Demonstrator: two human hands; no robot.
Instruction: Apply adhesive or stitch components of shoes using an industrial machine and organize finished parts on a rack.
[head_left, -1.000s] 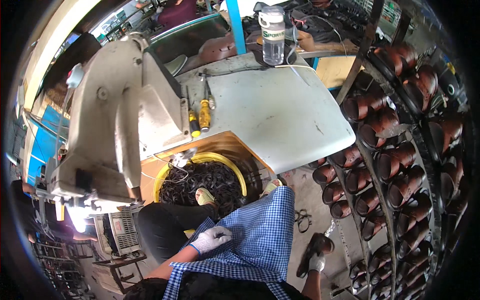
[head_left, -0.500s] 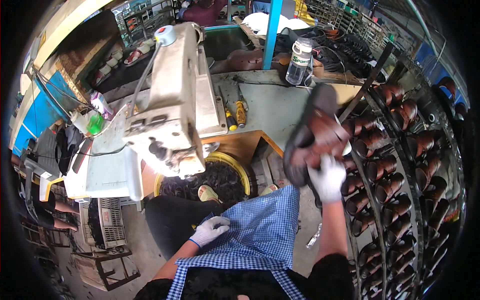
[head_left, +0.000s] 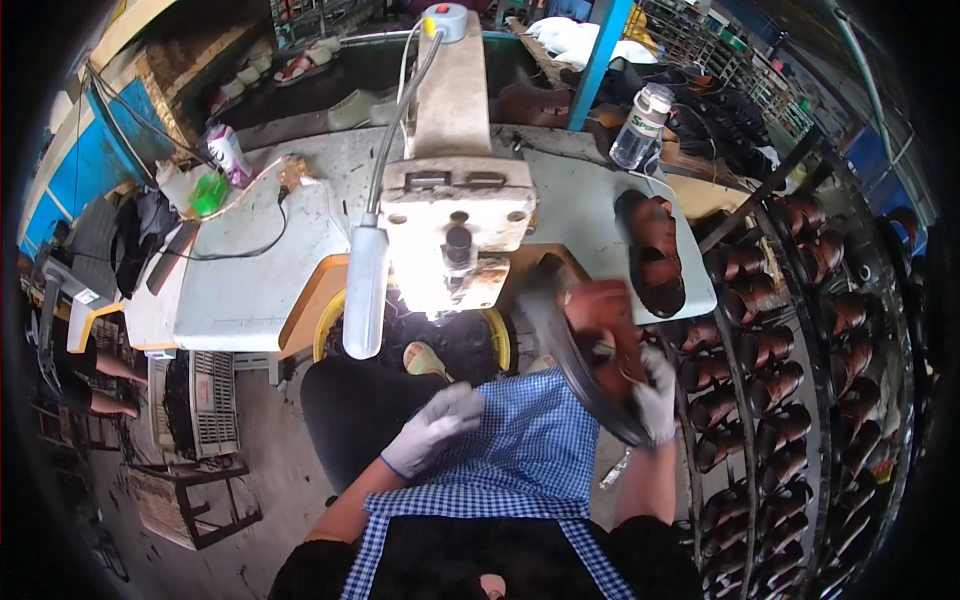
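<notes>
My right hand [head_left: 655, 400], in a white glove, grips a brown sandal [head_left: 603, 310] with a thick black sole. The sandal is tilted over the right side of my lap and blurred by motion. My left hand [head_left: 437, 425], also gloved, hovers above the blue checked apron [head_left: 520, 440] with nothing in it; its loosely bent fingers are slightly smeared. A second brown sandal [head_left: 658, 265] lies on the right end of the grey worktable [head_left: 575, 205]. Straight ahead stands a pale machine head [head_left: 458, 205] with a bright lamp glowing beneath it.
Racks of brown sandals [head_left: 770, 345] rise close on my right. A yellow-rimmed basin [head_left: 497, 335] of dark scraps sits below the machine. A clear bottle [head_left: 640, 130] stands near a blue post [head_left: 600, 60]. At left are a green container [head_left: 209, 193] and a white crate [head_left: 215, 400].
My right hand has drawn the sandal down toward my lap. Another sandal now shows lying on the worktable. My left hand has lifted slightly, and the view has swung so the machine appears head-on.
</notes>
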